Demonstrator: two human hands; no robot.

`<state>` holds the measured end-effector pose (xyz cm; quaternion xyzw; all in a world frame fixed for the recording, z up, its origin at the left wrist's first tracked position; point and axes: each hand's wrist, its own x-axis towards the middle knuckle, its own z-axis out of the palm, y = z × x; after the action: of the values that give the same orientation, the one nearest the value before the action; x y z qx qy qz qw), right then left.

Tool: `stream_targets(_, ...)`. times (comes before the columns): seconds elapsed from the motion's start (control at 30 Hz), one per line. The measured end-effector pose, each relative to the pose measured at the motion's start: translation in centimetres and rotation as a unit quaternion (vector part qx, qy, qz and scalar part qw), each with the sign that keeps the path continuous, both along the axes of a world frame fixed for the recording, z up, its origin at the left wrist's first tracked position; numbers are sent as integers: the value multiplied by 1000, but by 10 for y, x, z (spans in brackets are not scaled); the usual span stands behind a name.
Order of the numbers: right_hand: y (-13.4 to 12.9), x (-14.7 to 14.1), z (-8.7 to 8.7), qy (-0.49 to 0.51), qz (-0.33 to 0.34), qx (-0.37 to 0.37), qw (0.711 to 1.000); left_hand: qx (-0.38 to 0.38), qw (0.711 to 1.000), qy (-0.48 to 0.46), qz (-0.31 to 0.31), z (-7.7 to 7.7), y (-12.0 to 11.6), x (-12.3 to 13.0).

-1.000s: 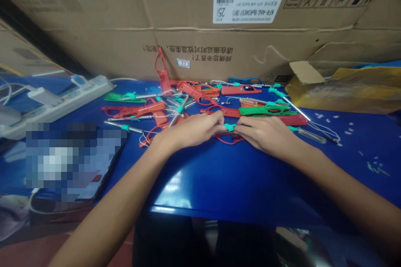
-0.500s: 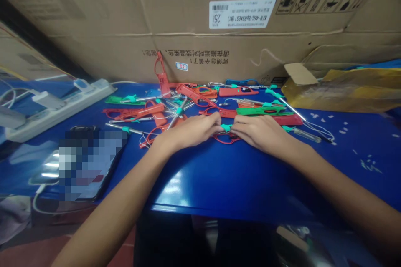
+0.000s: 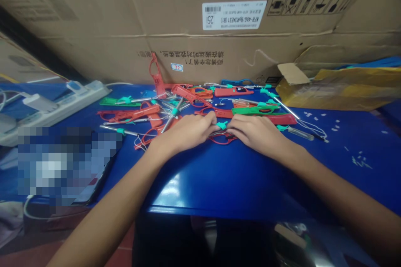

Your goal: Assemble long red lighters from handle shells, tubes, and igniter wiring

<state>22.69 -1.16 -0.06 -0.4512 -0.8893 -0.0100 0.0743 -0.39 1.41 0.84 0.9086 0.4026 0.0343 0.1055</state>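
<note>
At the near side of a pile of lighter parts, my left hand point(image 3: 197, 127) and my right hand point(image 3: 250, 131) meet with fingers closed. Between their fingertips shows a small turquoise-green lighter part point(image 3: 222, 125), pinched from both sides; whatever joins it is hidden by the fingers. Just below lies a red lighter casing point(image 3: 221, 141) with a loop handle, partly covered by my hands. A green casing half point(image 3: 255, 110) rests beyond my right hand. To the left of my left hand are red casings point(image 3: 134, 113) and a metal lighter tube point(image 3: 171, 121) with a green fitting.
A big cardboard box point(image 3: 175, 8) walls off the back of the blue table point(image 3: 200, 179). On the left are a white power strip point(image 3: 90, 91) and a blurred-out phone point(image 3: 103, 175). A taped carton point(image 3: 338, 89) sits at the right, with white scraps point(image 3: 360, 160) in front.
The whole view has shifted slightly, so things appear a little further left. Both hands keep their pinch on the green part, which looks slightly tilted now.
</note>
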Motion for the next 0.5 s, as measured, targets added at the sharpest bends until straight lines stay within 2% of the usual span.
stream_targets(0.27,-2,30,6,114,93,-73,987,-3,999,-39,-18,14,5,-5)
stream_targets(0.5,-6,31,11,113,132,-75,982,-16,998,-16,-53,16,0,-4)
